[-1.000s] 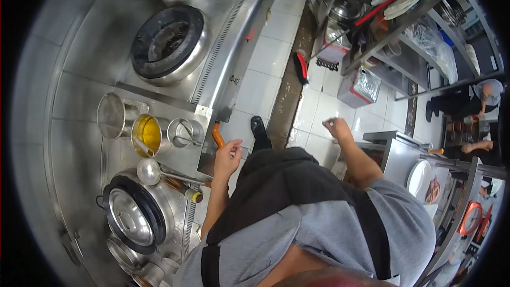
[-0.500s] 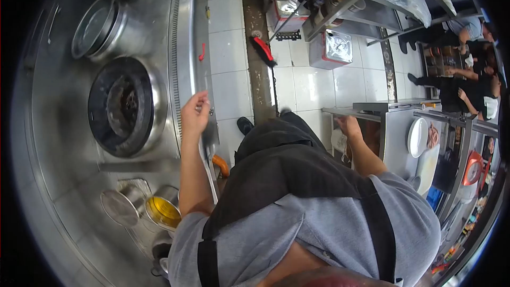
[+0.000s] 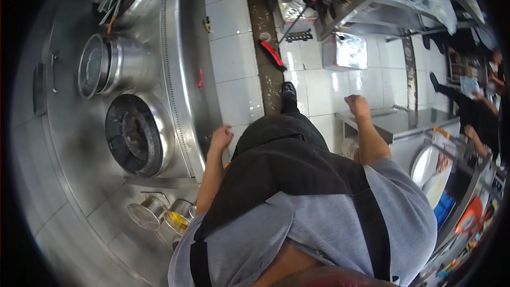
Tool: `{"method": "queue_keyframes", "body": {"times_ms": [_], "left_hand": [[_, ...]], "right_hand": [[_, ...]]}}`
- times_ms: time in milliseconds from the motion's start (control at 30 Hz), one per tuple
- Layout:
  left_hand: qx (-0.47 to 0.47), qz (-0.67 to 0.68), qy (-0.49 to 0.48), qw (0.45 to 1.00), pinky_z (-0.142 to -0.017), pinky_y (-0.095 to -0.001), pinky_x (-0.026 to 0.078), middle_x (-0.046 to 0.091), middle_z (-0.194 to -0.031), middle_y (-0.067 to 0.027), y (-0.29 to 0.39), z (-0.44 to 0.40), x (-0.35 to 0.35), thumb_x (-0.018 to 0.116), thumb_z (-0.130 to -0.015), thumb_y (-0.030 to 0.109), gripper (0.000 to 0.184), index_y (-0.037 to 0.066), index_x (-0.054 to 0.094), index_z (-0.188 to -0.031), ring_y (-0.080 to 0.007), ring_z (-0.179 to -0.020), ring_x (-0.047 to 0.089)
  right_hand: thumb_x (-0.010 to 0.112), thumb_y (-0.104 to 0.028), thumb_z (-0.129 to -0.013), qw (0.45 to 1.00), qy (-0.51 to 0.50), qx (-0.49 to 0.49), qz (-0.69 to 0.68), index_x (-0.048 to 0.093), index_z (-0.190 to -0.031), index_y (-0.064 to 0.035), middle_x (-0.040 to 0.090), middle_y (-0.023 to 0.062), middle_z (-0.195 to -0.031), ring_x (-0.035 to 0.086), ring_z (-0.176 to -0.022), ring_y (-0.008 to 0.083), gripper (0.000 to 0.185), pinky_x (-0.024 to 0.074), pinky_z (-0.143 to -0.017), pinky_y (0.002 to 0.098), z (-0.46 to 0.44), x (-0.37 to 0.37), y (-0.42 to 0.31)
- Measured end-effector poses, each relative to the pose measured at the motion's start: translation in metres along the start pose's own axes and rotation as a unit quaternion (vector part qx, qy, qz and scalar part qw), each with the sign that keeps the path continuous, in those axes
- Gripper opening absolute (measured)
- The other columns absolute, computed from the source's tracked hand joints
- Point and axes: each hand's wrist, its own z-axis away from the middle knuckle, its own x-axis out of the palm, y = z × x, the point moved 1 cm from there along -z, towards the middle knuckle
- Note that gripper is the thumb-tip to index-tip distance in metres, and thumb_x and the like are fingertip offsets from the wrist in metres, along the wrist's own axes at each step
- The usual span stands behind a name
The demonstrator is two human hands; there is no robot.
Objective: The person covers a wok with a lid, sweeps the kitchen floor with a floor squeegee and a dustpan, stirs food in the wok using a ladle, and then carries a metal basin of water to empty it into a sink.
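Note:
My left hand hangs beside the front edge of the steel stove counter, its fingers curled in and what they hold, if anything, too small to make out. On the other side of my body my right hand is closed over the tiled floor, near the corner of a steel table. Nothing can be made out in it. A black wok ring on a burner lies left of my left hand.
A lidded pot stands on the stove; a yellow-filled container and a strainer are lower left. Ahead are a red broom, a foil-topped tin and a shelf rack. Other people stand at far right.
I have moved forward along the stove; the yellow-filled container has slid down the view and the further pots have come nearer. My right hand has swung forward and my left hand has drawn back.

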Motion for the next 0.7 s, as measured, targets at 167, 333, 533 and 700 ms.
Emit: {"method": "queue_keyframes", "body": {"times_ms": [167,333,533,700], "left_hand": [[-0.221,0.050,-0.060,0.972,-0.056,-0.0322,0.050,0.064,-0.082,-0.0097,-0.027,0.077,0.012,0.057,-0.072,0.013,0.030,0.008,0.061,-0.102,-0.0210,-0.063,0.063],[-0.371,0.212,0.023,0.904,-0.042,-0.0276,0.046,0.064,-0.076,-0.0053,-0.022,0.129,0.012,0.054,-0.075,0.009,0.024,0.006,0.062,-0.098,-0.0139,-0.058,0.061],[-0.340,0.194,-0.005,0.920,-0.049,-0.0289,0.050,0.063,-0.070,-0.0096,0.015,0.138,0.015,0.057,-0.074,0.009,0.029,0.004,0.061,-0.102,-0.0175,-0.057,0.062],[-0.210,0.309,-0.050,0.926,-0.057,-0.0277,0.051,0.065,-0.084,-0.0072,0.008,0.123,0.014,0.056,-0.076,0.015,0.040,0.006,0.055,-0.115,-0.0158,-0.073,0.062]], "right_hand": [[0.053,-0.037,-0.082,0.987,0.019,-0.128,0.095,0.068,-0.090,-0.0077,0.064,0.0136,-0.094,0.061,-0.087,0.0325,0.033,0.0477,-0.078,0.0399,-0.124,-0.055,-0.036],[0.054,-0.035,-0.081,0.993,0.010,-0.113,0.024,0.068,-0.088,-0.0081,0.063,0.0190,-0.089,0.060,-0.085,0.0363,0.031,0.0464,-0.079,0.0415,-0.205,-0.036,-0.069],[0.054,-0.034,-0.082,0.958,-0.037,-0.286,0.008,0.067,-0.087,-0.0068,0.064,0.0174,-0.086,0.061,-0.081,0.0358,0.031,0.0471,-0.075,0.0431,-0.184,0.055,-0.133],[0.056,-0.035,-0.080,0.907,-0.209,-0.360,0.068,0.066,-0.080,-0.0053,0.063,0.0171,-0.082,0.060,-0.078,0.0352,0.031,0.0458,-0.072,0.0441,-0.116,0.109,-0.178]]}}
